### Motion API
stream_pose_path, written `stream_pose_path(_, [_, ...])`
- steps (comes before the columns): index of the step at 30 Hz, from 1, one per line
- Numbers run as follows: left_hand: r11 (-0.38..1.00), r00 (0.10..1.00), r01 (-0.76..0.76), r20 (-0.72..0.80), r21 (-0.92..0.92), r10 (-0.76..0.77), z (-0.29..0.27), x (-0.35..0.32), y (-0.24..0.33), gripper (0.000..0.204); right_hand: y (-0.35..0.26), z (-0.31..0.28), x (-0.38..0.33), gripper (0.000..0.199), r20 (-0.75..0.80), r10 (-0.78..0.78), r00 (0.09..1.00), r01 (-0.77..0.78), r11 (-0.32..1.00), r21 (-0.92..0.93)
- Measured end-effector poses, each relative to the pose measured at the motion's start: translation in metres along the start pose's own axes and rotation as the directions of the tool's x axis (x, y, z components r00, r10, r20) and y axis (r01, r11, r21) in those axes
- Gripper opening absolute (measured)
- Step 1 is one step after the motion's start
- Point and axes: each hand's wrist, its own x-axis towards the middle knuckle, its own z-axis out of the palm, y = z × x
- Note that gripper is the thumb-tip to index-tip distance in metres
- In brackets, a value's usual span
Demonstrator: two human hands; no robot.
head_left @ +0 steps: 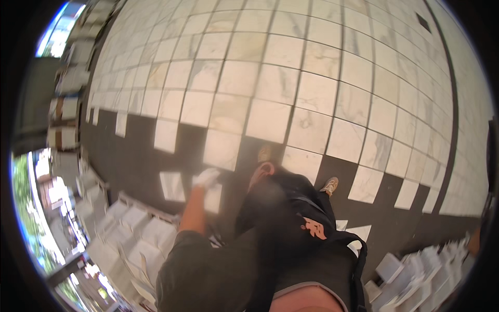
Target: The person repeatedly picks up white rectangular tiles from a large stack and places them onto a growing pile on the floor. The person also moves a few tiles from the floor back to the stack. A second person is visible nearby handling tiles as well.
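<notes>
Floor point(140, 151) fills most of my view, dark grey where bare and covered farther out by rows of pale marbled tiles point(279, 80) with a stepped near edge. White stacks point(132, 216) stand at lower left, with pale blocks point(416, 275) at lower right. Going smaller, I make out a loose tile point(172, 186) lying apart on the dark ground, and just right of it the nearer tile point(213, 197). I judge this one stiff, weighty for its size, smooth enough to slip and brittle at its corners, so I'd take it by two opposite edges. It lies right by the left hand point(208, 178), which looks white-gloved and overlaps its far end; touching or just above, I cannot tell. Blur hides whether the fingers are apart, together or clamped on an edge, and I cannot find the right hand in view
</notes>
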Motion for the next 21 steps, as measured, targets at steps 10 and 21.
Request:
stream_pose_path(10, [0.982,0.983,0.186,-0.003,-0.04,-0.186,-0.023,0.12,0.134,0.019,-0.157,0.111,-0.06,0.055,-0.002,0.487,0.873,-0.216,0.391,0.895])
stream_pose_path(21, [0.653,0.858,-0.338,0.507,0.677,-0.082,0.376,0.027,0.255,0.02,0.066,0.165,-0.054,0.046,-0.344,0.582,0.737,-0.216,0.685,0.696])
